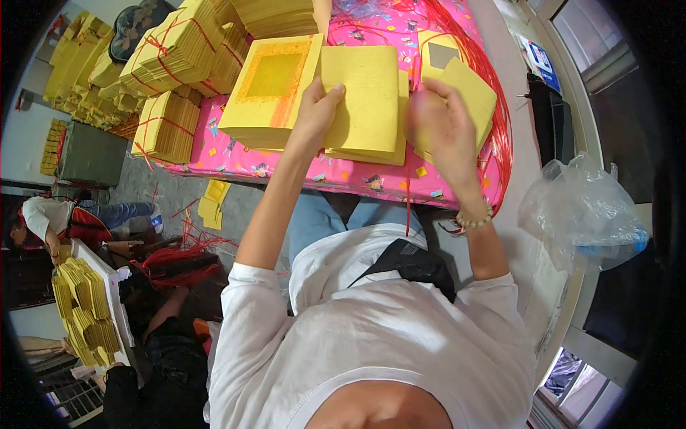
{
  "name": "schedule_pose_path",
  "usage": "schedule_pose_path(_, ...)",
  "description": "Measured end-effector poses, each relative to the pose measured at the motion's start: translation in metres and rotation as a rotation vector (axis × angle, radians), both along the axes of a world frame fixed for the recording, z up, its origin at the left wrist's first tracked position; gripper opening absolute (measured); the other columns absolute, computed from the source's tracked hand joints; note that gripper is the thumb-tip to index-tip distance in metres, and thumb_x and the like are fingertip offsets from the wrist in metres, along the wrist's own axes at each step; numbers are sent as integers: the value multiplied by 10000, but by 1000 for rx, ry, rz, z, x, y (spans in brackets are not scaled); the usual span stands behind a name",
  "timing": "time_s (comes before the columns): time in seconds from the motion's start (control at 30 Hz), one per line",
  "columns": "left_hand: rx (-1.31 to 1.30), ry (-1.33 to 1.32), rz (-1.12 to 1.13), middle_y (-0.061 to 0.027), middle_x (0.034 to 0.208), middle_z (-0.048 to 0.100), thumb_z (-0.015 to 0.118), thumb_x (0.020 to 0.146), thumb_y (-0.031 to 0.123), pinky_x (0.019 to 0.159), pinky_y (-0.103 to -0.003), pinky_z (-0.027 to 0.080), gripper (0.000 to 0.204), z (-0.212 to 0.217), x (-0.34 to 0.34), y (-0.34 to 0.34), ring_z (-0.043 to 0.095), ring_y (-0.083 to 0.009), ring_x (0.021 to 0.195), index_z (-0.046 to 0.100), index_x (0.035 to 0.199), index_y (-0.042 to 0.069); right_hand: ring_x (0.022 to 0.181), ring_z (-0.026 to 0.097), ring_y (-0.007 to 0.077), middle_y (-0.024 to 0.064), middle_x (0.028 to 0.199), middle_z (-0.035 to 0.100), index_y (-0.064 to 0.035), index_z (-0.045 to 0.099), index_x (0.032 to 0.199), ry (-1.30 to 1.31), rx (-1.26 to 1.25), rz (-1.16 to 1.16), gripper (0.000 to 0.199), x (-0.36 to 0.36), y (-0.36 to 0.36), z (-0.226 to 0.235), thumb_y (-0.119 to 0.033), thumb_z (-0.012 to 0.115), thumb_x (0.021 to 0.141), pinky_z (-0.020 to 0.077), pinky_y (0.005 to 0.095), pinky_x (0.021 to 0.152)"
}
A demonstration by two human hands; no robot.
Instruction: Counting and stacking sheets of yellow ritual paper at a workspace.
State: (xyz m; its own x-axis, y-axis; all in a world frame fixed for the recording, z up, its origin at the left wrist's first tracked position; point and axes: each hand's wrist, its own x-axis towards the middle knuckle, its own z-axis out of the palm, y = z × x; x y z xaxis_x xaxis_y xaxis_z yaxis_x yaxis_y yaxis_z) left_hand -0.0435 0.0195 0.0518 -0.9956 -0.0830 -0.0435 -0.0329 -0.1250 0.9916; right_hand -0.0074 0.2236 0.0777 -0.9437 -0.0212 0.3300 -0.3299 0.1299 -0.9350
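My left hand lies at the left edge of a plain yellow paper stack, its thumb on top and its fingers partly hidden behind the edge. Left of it stands a thick stack of yellow paper with an orange-bordered print on its top sheet. To the right of the plain stack, my right hand is raised, fingers stretched and partly smeared by motion; nothing shows in it. Loose yellow sheets lie under and beyond that hand, one bearing a grey square.
Red plastic strands run down the right side of the pink patterned table cover. Bundles tied in red stand at the left. A clear plastic bag sits at right. Two other people work at lower left near a tray of yellow bundles.
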Motion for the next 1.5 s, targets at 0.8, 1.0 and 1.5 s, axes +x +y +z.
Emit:
schedule_pose_path(0.8, -692, 2, 29, -234, 906, 618, 585, 867, 238, 752, -432, 472, 324, -73, -27, 4, 611, -337, 858, 537, 969, -65, 1040, 543, 267, 91, 975, 629, -57, 685, 889, 551, 1159, 85, 206, -50, -14, -35, -184, 718, 730, 358, 417, 941)
schedule_pose_path(1.0, -901, 1, 10, -316, 911, 610, 586, 852, 233, 775, -484, 475, 335, -54, -22, 16, 611, -432, 897, 531, 930, -88, 1019, 565, 265, 97, 929, 646, -61, 676, 907, 362, 1460, 211, 245, -46, -25, -39, -218, 715, 724, 354, 417, 962)
schedule_pose_path(1.5, -1278, 440, 290, -240, 1106, 473, 648, 709, 33, 846, -422, 422, 599, -71, -13, 23, 458, -372, 998, 422, 1255, -67, 805, 628, 237, 79, 783, 633, -83, 678, 778, 374, 1605, 147, 178, -46, -45, -61, -230, 736, 698, 448, 366, 790)
